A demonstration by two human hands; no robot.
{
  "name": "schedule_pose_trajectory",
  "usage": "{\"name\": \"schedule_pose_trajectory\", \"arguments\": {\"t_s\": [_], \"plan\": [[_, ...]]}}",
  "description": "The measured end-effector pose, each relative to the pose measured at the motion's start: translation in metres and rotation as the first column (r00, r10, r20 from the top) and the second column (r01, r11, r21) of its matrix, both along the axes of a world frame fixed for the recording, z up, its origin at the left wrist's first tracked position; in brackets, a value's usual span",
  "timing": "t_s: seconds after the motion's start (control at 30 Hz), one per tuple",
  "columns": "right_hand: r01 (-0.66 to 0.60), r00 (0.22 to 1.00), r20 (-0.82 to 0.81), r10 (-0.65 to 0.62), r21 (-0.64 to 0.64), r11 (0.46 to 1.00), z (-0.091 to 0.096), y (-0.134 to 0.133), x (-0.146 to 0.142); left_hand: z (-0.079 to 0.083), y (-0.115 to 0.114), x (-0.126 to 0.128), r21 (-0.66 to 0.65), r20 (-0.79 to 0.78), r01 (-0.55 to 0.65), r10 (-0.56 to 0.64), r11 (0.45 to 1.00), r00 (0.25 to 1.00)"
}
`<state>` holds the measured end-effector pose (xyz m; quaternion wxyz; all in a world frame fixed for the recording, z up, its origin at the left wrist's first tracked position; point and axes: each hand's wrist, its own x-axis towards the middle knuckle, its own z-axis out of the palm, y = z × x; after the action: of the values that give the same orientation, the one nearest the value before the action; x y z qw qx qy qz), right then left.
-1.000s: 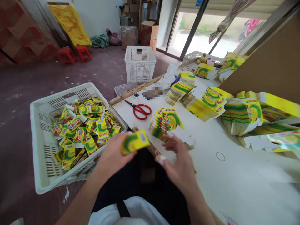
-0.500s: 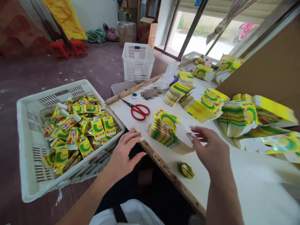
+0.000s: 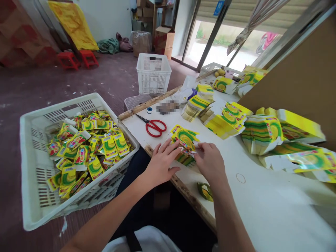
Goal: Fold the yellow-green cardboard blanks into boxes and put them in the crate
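Observation:
On the white table a stack of flat yellow-and-green printed cartons (image 3: 183,134) lies near the front edge, partly covered by both hands. My left hand (image 3: 162,162) rests over the stack's near left side, fingers stretched out and apart. At the right end of the stack, my right hand (image 3: 211,162) has its thumb and fingertips closed around the end of an upper carton. Below my right wrist lies a small green-and-yellow folded wrapper (image 3: 203,190), partly hidden by the forearm. Scissors with red handles (image 3: 155,128) lie beyond my left hand.
To the left stands a white plastic crate (image 3: 28,168) holding many small filled cartons. More carton stacks (image 3: 223,119) line the table's right side by a brown board (image 3: 294,80). A blue-centred tape roll (image 3: 149,110) and a rubber band (image 3: 240,178) lie on the table.
My left hand has moved right and up onto the carton stack. My right hand has moved left to the stack's end, uncovering the rubber band. The view has shifted slightly.

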<state>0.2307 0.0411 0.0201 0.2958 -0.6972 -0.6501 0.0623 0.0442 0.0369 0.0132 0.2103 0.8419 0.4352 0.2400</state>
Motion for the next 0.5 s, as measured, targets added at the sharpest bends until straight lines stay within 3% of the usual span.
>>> {"name": "schedule_pose_trajectory", "arguments": {"t_s": [0.1, 0.17, 0.23, 0.3, 0.4, 0.47, 0.5], "plan": [[0.035, 0.998, -0.047, -0.034, 0.022, 0.999, 0.003, -0.002, -0.003, -0.01, -0.019, -0.005, 0.065, 0.294, -0.129, 0.104, 0.99, 0.95], [0.042, 0.994, -0.103, -0.039, 0.029, 0.999, 0.009, -0.007, -0.008, -0.015, -0.032, -0.008, -0.031, 0.518, -0.241, 0.222, 0.97, 0.826], [-0.001, 0.979, -0.204, 0.007, 0.029, 1.0, 0.017, -0.016, -0.013, -0.017, -0.041, -0.01, -0.223, 0.686, -0.244, 0.33, 0.944, 0.648], [-0.115, 0.943, -0.314, 0.114, 0.015, 0.993, 0.025, -0.028, -0.021, -0.014, -0.046, -0.01, -0.368, 0.807, -0.104, 0.374, 0.924, 0.457], [-0.353, 0.847, -0.439, 0.301, -0.04, 0.935, 0.03, -0.048, -0.042, 0.001, -0.046, -0.008, -0.416, 0.905, 0.188, 0.384, 0.889, 0.184], [-0.439, 0.768, -0.537, 0.349, -0.043, 0.898, 0.029, -0.061, -0.059, 0.015, -0.043, -0.005, -0.428, 0.9, 0.286, 0.432, 0.858, 0.051], [-0.451, 0.735, -0.58, 0.351, -0.031, 0.892, 0.027, -0.066, -0.068, 0.021, -0.041, -0.004, -0.434, 0.891, 0.281, 0.454, 0.856, -0.008]]}}
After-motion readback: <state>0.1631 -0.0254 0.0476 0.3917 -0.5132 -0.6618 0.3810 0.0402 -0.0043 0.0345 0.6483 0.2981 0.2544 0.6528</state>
